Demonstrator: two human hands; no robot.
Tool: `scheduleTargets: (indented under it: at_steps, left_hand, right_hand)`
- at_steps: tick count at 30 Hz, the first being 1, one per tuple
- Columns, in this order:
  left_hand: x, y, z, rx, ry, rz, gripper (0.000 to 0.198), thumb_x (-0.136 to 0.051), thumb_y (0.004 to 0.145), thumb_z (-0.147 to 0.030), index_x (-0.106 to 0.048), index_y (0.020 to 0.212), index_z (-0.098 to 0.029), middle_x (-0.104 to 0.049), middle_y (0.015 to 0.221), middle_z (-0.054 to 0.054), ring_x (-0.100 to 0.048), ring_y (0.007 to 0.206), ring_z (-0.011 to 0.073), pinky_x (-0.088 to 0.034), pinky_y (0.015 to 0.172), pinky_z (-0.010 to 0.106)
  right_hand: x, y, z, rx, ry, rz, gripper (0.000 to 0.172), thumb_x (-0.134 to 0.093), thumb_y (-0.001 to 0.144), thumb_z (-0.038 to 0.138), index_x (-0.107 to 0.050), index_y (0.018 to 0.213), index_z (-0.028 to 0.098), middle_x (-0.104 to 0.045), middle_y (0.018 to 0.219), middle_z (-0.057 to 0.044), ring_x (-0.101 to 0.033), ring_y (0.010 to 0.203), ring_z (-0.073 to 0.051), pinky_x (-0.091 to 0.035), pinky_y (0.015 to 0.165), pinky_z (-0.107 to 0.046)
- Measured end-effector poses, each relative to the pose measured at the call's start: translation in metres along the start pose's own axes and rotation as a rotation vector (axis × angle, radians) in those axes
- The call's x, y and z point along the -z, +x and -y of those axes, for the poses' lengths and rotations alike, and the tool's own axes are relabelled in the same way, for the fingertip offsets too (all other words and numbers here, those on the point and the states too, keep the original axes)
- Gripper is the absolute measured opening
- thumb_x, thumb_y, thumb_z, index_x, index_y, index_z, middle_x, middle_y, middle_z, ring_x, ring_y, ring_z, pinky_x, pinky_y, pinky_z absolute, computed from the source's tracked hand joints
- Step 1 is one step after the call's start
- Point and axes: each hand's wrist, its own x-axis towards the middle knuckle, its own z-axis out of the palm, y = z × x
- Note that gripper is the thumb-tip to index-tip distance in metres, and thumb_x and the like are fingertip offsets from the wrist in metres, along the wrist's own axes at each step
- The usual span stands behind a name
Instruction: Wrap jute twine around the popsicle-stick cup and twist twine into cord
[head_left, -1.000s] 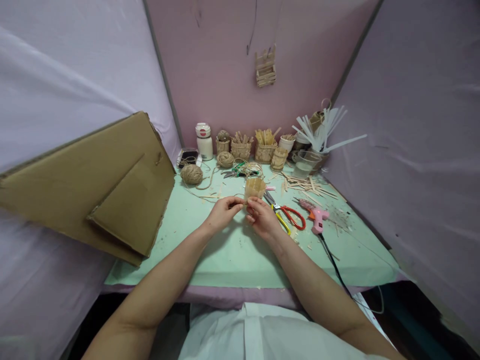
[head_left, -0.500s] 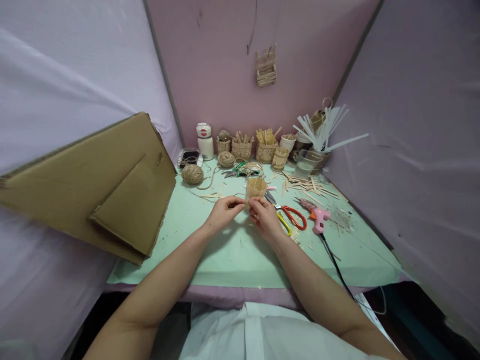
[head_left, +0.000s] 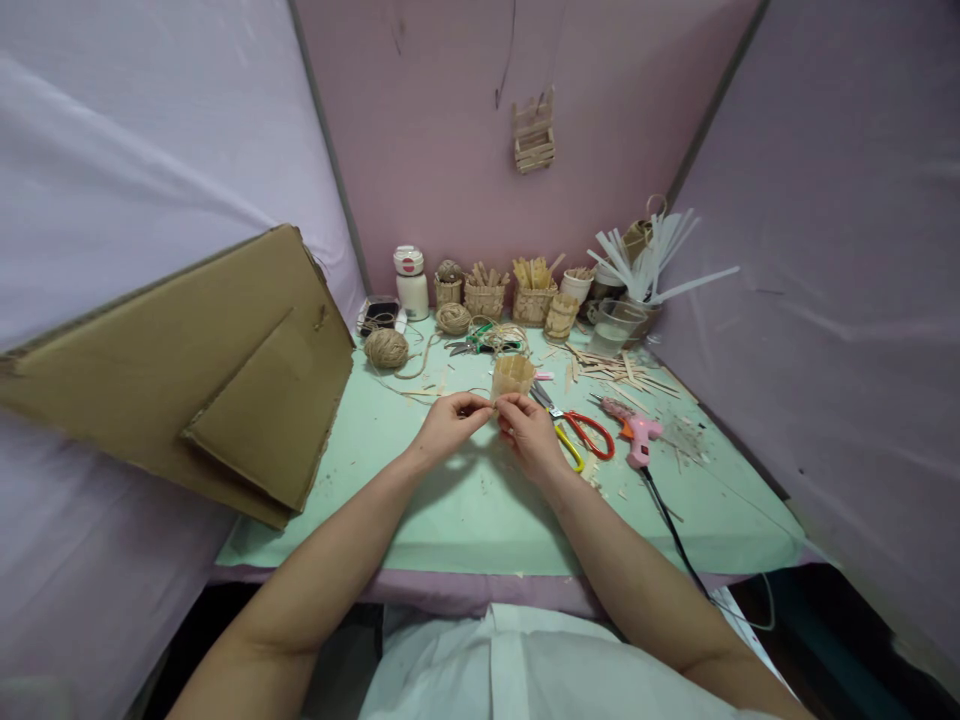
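pinching thin twine (head_left: pixel 493 403) with left hand (head_left: pixel 448 425) and right hand (head_left: pixel 532 433), fingertips closed, just near small tan cup (head_left: pixel 512 375); upright, no wrap discernible yet.

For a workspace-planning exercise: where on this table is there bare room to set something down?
Bare mat: between the cardboard and left hand, and along the near edge to the cord. Crowded: back pots, sticks, scissors, glue gun.

Soft, even, slightly dim light; faint shadows, sharp centre, wide-angle bending at the edges.
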Motion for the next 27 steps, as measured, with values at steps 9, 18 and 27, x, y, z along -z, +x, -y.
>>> scheduleTargets:
  at_steps: [9,18,27]
  left_hand:
    - [0.001,0.001,0.004,-0.071,0.043,-0.036,0.020,-0.058,0.075,-0.033,-0.067,0.076,-0.015,-0.067,0.077,0.004,-0.059,0.075,0.0148,-0.046,0.073,0.026]
    - [0.004,0.001,0.003,-0.223,0.201,-0.037,0.019,-0.055,0.080,-0.031,-0.067,0.077,-0.017,-0.064,0.078,0.005,-0.056,0.078,0.0153,-0.043,0.072,0.026]
    - [0.003,0.002,0.006,-0.247,0.284,-0.140,0.016,-0.056,0.080,-0.028,-0.067,0.076,-0.018,-0.061,0.073,0.002,-0.054,0.072,0.0139,-0.041,0.067,0.024]
  right_hand:
    - [0.001,0.002,-0.005,0.057,-0.055,-0.015,0.026,-0.067,0.065,0.042,-0.060,0.077,0.019,-0.043,0.050,0.007,-0.035,0.044,-0.008,-0.026,0.040,-0.021]
    - [0.004,0.005,-0.011,0.173,-0.181,-0.045,0.025,-0.065,0.069,0.043,-0.060,0.078,0.020,-0.047,0.054,0.006,-0.038,0.044,-0.009,-0.032,0.041,-0.023]
    - [0.005,-0.004,-0.006,0.686,-0.576,-0.103,0.011,-0.055,0.079,0.027,-0.061,0.075,0.018,-0.056,0.077,-0.002,-0.051,0.070,-0.013,-0.043,0.065,-0.026]
